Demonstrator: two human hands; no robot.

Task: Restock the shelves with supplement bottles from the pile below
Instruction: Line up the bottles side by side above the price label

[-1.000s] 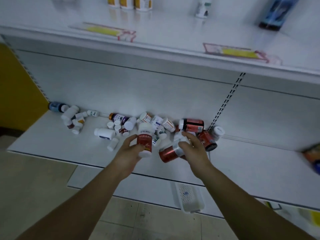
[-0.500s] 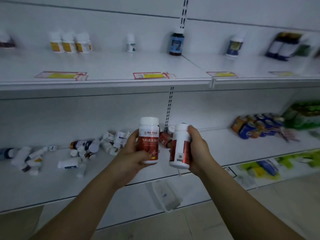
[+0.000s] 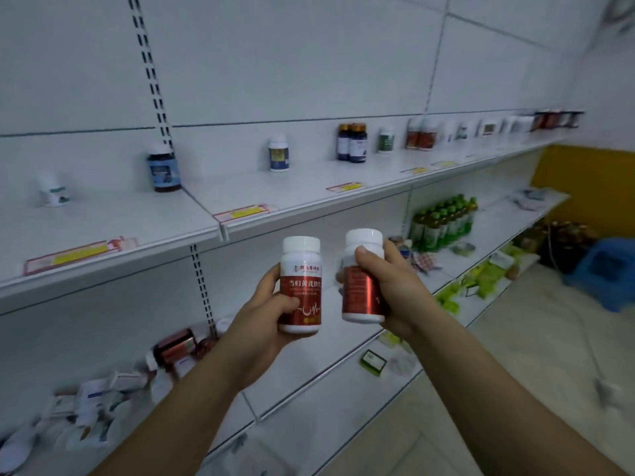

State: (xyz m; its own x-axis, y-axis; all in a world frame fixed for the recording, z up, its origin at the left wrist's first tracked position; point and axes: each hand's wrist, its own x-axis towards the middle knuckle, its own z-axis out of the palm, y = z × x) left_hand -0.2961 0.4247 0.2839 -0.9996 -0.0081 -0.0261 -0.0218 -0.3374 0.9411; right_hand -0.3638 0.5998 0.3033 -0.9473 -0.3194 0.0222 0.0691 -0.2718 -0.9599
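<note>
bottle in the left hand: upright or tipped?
Upright. The red-label bottle has its white cap at the top and its base at the bottom, label text reading level, with the left hand gripping its lower body.

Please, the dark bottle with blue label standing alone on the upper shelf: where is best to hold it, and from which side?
Probably round its middle, on the label, coming from the front. The blue-label bottle stands upright near the back wall of the upper shelf, so the rear is closed, while the front and both sides are free. Both hands already hold bottles, so one must first be emptied.
</note>
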